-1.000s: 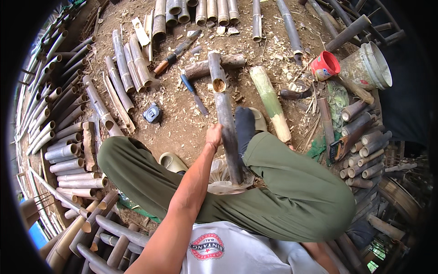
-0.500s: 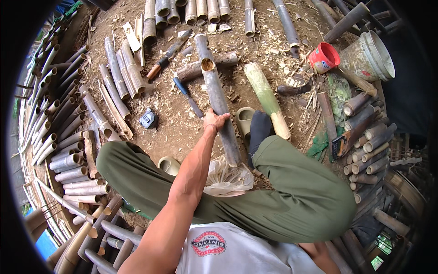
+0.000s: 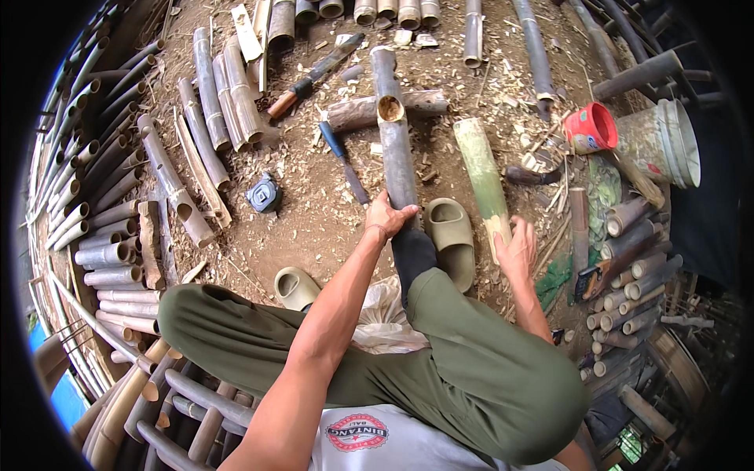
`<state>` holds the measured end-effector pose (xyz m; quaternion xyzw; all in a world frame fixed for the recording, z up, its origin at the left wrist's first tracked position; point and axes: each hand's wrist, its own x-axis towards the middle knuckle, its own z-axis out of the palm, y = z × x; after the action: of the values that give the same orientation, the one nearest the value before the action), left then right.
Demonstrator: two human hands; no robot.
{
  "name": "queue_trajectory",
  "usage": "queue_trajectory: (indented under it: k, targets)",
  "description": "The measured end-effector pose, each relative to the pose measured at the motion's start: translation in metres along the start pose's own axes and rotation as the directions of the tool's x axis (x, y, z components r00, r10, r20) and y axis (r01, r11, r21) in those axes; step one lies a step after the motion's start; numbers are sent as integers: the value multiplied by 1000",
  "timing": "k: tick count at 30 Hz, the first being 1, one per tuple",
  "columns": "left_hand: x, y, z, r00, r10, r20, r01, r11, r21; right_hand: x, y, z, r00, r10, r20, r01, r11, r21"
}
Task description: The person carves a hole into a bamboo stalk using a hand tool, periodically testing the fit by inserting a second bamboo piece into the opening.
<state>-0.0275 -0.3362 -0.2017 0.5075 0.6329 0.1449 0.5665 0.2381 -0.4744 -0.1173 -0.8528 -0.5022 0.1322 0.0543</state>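
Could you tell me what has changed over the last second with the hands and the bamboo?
The right hand has come into view and now reaches for the near end of the green bamboo piece; whether it touches is unclear. The left hand still grips the dark bamboo pole, whose far end stays on the short log. The sandals, hammer and tape measure lie as before.

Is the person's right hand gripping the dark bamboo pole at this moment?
No, the right hand is open beside the green bamboo piece; the left hand grips the dark bamboo pole.
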Motion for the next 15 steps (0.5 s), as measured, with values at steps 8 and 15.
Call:
queue_trajectory:
  k: [8, 15]
  targets:
    - [87, 9, -98, 851, -49, -523, 248, 915, 317, 86, -23, 59, 992, 121, 29, -123, 990, 73]
    - [124, -25, -130, 866, -63, -497, 151, 979, 140, 26, -57, -7, 891, -179, 418, -264, 545, 796]
